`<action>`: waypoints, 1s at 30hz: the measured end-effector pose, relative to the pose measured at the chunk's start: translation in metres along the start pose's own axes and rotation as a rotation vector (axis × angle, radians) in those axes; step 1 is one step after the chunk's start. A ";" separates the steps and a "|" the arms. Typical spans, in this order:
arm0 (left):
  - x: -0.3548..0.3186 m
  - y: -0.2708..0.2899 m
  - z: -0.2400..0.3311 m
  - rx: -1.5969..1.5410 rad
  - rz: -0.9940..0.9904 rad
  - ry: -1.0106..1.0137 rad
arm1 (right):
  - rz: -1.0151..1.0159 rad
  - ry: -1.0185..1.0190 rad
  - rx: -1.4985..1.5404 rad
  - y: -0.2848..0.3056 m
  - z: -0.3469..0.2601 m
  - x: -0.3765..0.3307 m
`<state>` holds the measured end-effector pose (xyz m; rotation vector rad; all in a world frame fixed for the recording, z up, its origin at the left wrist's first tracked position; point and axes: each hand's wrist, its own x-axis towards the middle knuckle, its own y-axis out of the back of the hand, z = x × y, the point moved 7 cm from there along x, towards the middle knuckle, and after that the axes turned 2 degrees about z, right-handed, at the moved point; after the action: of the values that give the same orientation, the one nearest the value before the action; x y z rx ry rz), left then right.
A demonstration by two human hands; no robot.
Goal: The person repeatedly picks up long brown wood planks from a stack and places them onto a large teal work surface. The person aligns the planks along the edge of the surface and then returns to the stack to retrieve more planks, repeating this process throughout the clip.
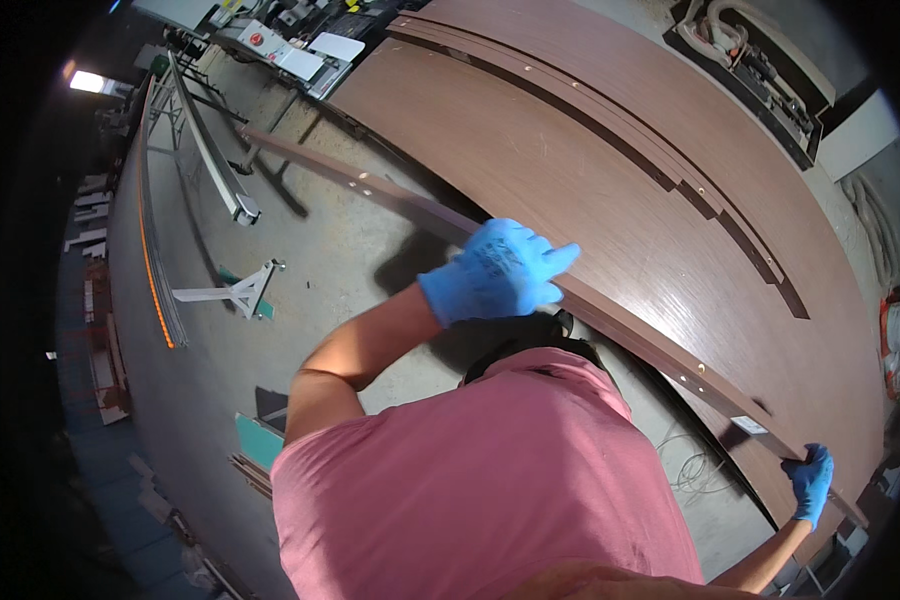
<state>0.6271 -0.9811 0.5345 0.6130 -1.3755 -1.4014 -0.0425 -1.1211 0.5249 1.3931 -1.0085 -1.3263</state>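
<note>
A long, narrow brown board [650, 352] runs diagonally from the far left, over the floor, to the near right, along the edge of a brown-topped table. Small pale spots dot it, and a white label sits towards its right end. My left hand [495, 272], in a blue glove, holds the board around its middle from above, with the index finger sticking out. Near the board's right end, my right hand [812, 483], also gloved in blue, is closed around it. The board hides part of the right hand's grip.
Brown strips [610, 130] lie on the large brown tabletop [530, 150]. A black tray with a hose and tool [750, 75] sits beyond it. On the left are a metal rail [205, 140], a white bracket stand [235, 293] and green board pieces [260, 440]. A thin cable [695, 470] lies beneath the table edge.
</note>
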 end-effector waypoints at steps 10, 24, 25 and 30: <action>-0.194 0.127 0.038 0.038 -0.027 0.290 | 0.063 0.493 0.313 0.159 -0.105 0.075; -0.496 0.185 0.236 -0.441 0.013 1.354 | 0.104 0.582 2.119 0.052 -0.542 -0.042; -0.508 0.184 0.250 -0.492 -0.023 1.483 | -0.411 0.574 2.338 0.027 -0.593 -0.062; -0.530 0.163 0.351 -0.388 0.221 1.624 | -1.289 0.698 2.242 0.014 -0.713 -0.125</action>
<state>0.5444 -0.3339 0.6064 0.9349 0.1371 -0.5320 0.6588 -0.9420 0.5544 4.0811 -0.7316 0.6623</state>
